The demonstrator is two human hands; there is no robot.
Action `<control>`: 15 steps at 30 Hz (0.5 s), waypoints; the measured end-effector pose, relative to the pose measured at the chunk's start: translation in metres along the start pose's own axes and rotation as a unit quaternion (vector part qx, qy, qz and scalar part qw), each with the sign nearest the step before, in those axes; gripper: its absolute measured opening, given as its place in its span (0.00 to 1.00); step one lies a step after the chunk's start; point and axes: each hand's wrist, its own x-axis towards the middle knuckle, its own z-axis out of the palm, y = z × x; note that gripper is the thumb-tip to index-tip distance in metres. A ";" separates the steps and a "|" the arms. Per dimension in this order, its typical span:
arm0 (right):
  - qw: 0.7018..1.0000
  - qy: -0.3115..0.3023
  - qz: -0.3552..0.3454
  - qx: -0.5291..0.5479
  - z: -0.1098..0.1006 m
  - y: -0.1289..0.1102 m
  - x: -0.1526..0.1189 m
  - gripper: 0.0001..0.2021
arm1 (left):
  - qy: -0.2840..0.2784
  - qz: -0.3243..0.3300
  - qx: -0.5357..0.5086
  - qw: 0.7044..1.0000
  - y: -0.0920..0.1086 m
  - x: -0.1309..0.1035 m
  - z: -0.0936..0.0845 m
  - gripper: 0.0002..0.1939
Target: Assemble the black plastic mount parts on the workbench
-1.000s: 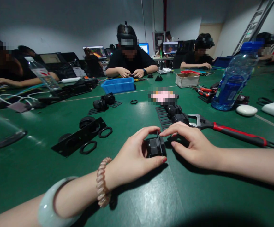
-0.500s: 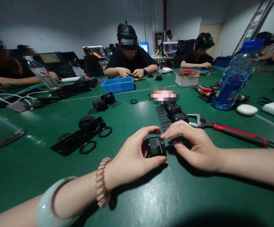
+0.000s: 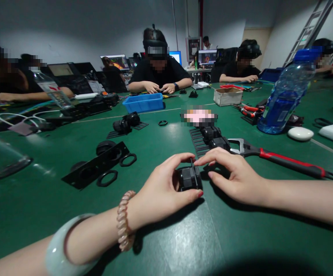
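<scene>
My left hand (image 3: 160,188) is wrapped round a black ribbed fitting (image 3: 187,178) with a thin plate across it, thumb below and fingers above. Fingertips of my right hand (image 3: 235,172) rest at or close to the plate's upper edge; its thumb and fingers are apart, with nothing between them. Beyond my hands lie black fittings on a slotted plate (image 3: 199,142) and an adjustable wrench (image 3: 293,161) with a red and black handle. On the left are a black plate with holes (image 3: 97,165) and two loose black rings, one nearer (image 3: 107,178) and one farther (image 3: 128,160).
A blue bin (image 3: 142,102), a small box (image 3: 227,97) and another black fitting (image 3: 124,123) stand farther back on the green table. A bottle of blue liquid (image 3: 284,96) and a white oval object (image 3: 300,133) are at right. Several people sit around.
My right thumb and fingers have shifted slightly left near the plate. My left hand keeps its hold on the fitting.
</scene>
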 end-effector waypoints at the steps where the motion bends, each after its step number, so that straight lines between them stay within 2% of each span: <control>1: 1.000 -0.001 0.002 -0.001 0.000 0.000 0.000 0.18 | 0.001 0.000 -0.001 1.000 0.000 0.000 0.000 0.29; 15: 1.000 0.013 -0.003 0.006 -0.001 -0.001 -0.001 0.18 | 0.004 -0.006 -0.006 1.000 0.002 0.000 0.001 0.28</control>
